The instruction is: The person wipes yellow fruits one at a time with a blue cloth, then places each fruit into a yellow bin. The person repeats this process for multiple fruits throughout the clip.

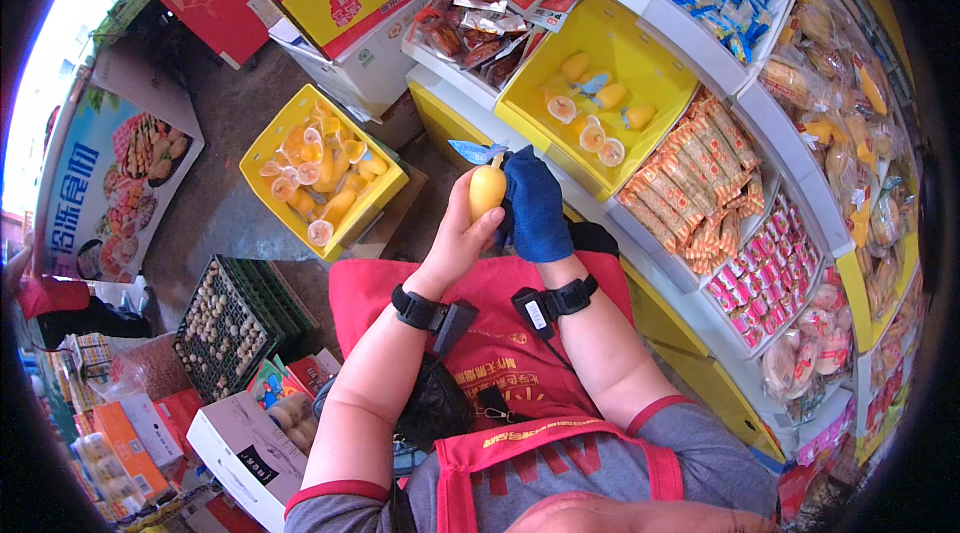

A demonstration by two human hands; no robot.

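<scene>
Between my two hands, over the red apron, is a yellow mango-shaped jelly cup [488, 191] with a blue tag at its top. My bare left hand [459, 227] grips its body between thumb and fingers. My right hand [534, 206], in a blue knitted glove, is closed against its side near the stem; its fingertips are hidden. Left of my hands, a yellow bin [365, 212] holds many similar yellow cups, some showing clear round lids. Ahead on the shelf, a yellow tray [517, 99] holds several more of them.
Wrapped snack bars [694, 176], pink-wrapped sweets [765, 263] and vacuum-packed meat [484, 15] fill compartments beside the yellow tray. A stack of dark crates with eggs [225, 323] and a white carton [244, 450] stand at lower left. Boxes [360, 0] are piled ahead. Someone's dark-clothed leg [97, 323] shows at far left.
</scene>
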